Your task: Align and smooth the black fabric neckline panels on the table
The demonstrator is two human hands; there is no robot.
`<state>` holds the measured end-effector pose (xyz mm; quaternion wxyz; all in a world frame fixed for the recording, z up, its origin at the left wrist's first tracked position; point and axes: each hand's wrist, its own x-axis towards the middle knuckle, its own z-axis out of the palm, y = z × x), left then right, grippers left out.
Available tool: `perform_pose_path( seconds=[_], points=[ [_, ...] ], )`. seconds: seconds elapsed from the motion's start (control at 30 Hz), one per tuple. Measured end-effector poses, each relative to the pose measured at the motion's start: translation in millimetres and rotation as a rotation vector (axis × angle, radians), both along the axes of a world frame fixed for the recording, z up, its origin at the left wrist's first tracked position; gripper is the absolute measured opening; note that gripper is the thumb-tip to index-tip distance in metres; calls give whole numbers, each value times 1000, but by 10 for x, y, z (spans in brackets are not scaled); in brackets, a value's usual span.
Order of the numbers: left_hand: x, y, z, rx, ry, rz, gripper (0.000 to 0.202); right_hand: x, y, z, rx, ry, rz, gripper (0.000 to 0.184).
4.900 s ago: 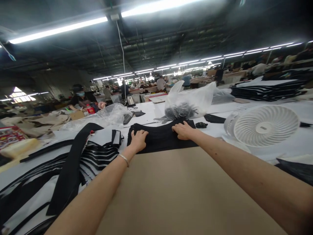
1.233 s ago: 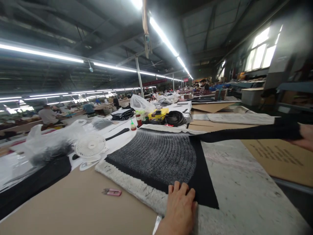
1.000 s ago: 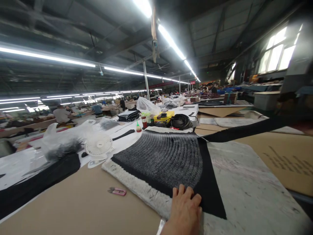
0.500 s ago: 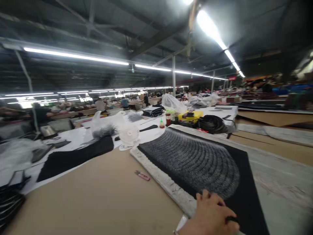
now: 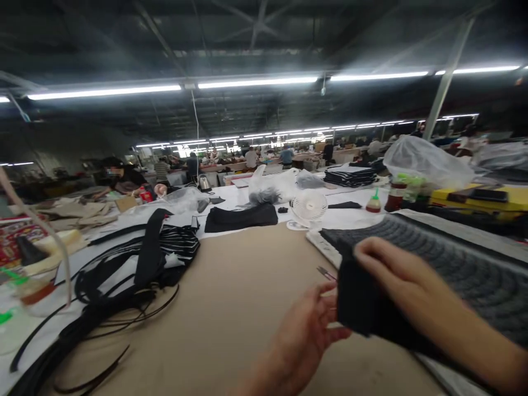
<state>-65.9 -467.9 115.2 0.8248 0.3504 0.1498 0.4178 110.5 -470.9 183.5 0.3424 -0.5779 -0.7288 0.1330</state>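
Observation:
My right hand (image 5: 391,269) is closed over the top of a raised piece of black fabric (image 5: 357,300), which hangs upright from its fingers. At the fabric's left edge and lower corner, the fingers of my left hand (image 5: 303,338) are curled, slightly blurred, with their tips partly hidden. Black fabric runs back beneath my right forearm. Behind that arm lies a dark panel with a grey, curved, ribbed pattern (image 5: 429,242) on a pale board (image 5: 324,250). Whether the raised piece belongs to this panel I cannot tell. Thread snips (image 5: 325,273) lie just left of the fabric.
A brown board (image 5: 231,291) covers the near table. Black strips (image 5: 165,247) are heaped at left. Beyond stand a white fan (image 5: 308,208), a green-tipped bottle (image 5: 373,202), folded black cloth (image 5: 241,218) and a yellow box (image 5: 449,197). Several people work far back.
The view has swung left. My right hand, earlier on the patterned panel, now holds black fabric raised above the table. My left hand has come into view at its edge.

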Motion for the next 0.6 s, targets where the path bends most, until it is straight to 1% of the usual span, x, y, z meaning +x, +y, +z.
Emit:
perform_pose_path(
  seconds=[0.07, 0.1, 0.2, 0.27, 0.3, 0.33, 0.4, 0.47, 0.57, 0.6],
  points=[
    [-409, -44, -184, -45, 16, 99, 42, -543, 55, -141, -101, 128, 63, 23],
    [-607, -68, -293, -93, 24, 145, 42, -836, 82, -250, -149, 144, 98, 20],
    [-1182, -159, -627, -285, 26, 304, 42, -1655, 144, -622, -206, 105, 146, 14],
    [-1547, -245, -778, -359, 31, 393, 43, -2068, 185, -817, -241, 88, 218, 13],
    [-1718, -294, -817, -368, 53, 424, 46, -2224, 215, -885, -277, 106, 258, 13],
    [-1879, -343, -830, -358, 87, 451, 50, -2346, 255, -933, -316, 133, 292, 14],
    [-2154, -421, -796, -291, 192, 521, 62, -2511, 366, -991, -396, 195, 335, 16],
    [-2349, -449, -718, -155, 339, 611, 73, -2610, 492, -1018, -448, 235, 361, 18],
    [-2476, -378, -577, 95, 618, 669, 86, -2716, 622, -1021, -515, 279, 414, 16],
    [-2480, -331, -529, 139, 695, 695, 87, -2747, 640, -1011, -534, 294, 432, 15]
  ],
)
